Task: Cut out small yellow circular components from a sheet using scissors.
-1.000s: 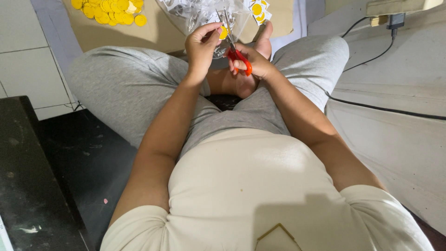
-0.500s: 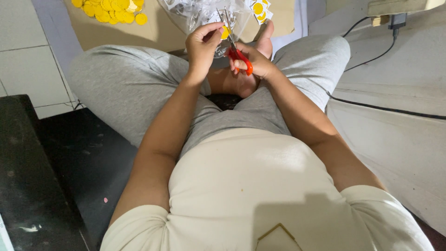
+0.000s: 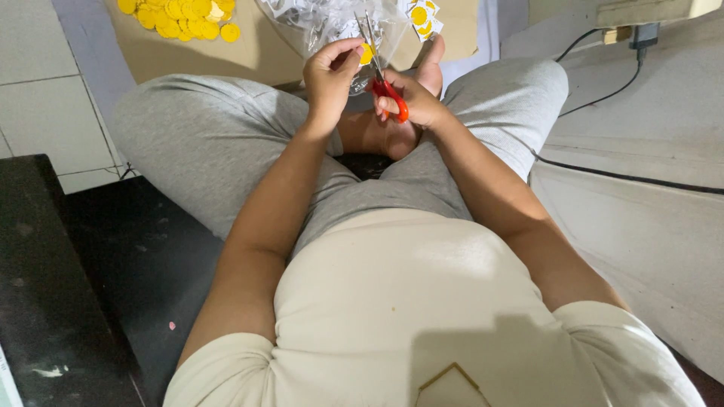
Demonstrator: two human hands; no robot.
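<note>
Sitting cross-legged on the floor, we held our left hand (image 3: 330, 75) closed in a pinch on a small yellow round piece (image 3: 366, 54), raised just above our lap, while our right hand (image 3: 411, 102) was closed around the red handles of a pair of scissors (image 3: 383, 71), the blades pointing up and meeting the yellow piece between the two hands. Whether the blades were parted or shut we could not tell, as they looked very thin from above. Just beyond the hands lay a crumpled clear plastic bag (image 3: 317, 19) on a brown cardboard sheet (image 3: 256, 49), with a heap of yellow discs (image 3: 181, 15) at its far left and a few more printed yellow pieces (image 3: 421, 16) to the right of the bag. A black cable (image 3: 603, 94) ran across the pale surface on our right, well apart from the hands
</note>
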